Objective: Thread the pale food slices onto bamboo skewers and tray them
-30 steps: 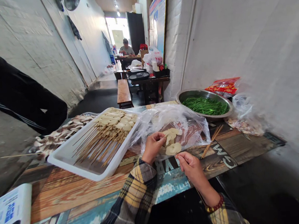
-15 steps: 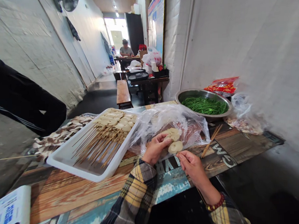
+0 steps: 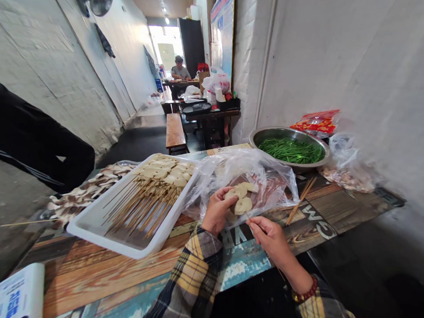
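Pale round slices (image 3: pixel 242 205) sit between the fingers of my left hand (image 3: pixel 218 211), which is closed on them above the front of a clear plastic bag (image 3: pixel 213 171). A slice faces my right hand (image 3: pixel 268 234), whose fingers pinch a thin wooden skewer (image 3: pixel 248 217) just below it. The skewer's lower end runs back under my right wrist. To the left, a white tray (image 3: pixel 88 226) holds several finished skewers (image 3: pixel 142 203) with the same pale slices at their far ends.
A steel bowl of green chives (image 3: pixel 292 149) stands behind on the right, by plastic bags (image 3: pixel 343 153). Loose skewers (image 3: pixel 301 200) lie near the bag. Mushroom pieces (image 3: pixel 86 191) are beyond the tray. A white device (image 3: pixel 16 306) sits front left. One person's dark trousers (image 3: pixel 29 129) show left; another person (image 3: pixel 180 69) sits far back.
My right hand has shifted slightly left with the skewer, and the slice on it has moved closer to the slices in my left hand.
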{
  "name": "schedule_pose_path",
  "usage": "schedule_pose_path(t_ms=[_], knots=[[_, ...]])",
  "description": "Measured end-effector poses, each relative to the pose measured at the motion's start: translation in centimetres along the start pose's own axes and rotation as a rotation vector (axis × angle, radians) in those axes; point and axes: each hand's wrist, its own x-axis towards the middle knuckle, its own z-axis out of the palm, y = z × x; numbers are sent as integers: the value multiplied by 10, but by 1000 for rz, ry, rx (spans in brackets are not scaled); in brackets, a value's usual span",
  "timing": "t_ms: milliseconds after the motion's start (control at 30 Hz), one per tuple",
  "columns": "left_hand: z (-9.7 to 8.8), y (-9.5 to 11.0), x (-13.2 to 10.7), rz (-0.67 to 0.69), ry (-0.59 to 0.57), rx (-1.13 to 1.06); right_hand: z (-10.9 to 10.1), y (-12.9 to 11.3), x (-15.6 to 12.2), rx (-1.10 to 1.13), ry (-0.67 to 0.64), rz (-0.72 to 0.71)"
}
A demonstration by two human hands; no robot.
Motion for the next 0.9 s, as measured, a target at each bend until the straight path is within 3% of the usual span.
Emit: schedule_pose_path(t_ms=[100,267,467,533,900], knots=[[-3,3,1,-53,-14,-38,-2,0,0,21,20,14],[-6,3,3,-26,100,-113,-4,3,-1,98,31,38],[-1,-1,0,-89,-152,-163,-5,3,-1,83,15,17],[2,-1,-2,-97,-188,-167,-5,0,-1,61,-6,12],[1,-1,1,-72,-17,-102,1,3,-1,-150,-5,-61]])
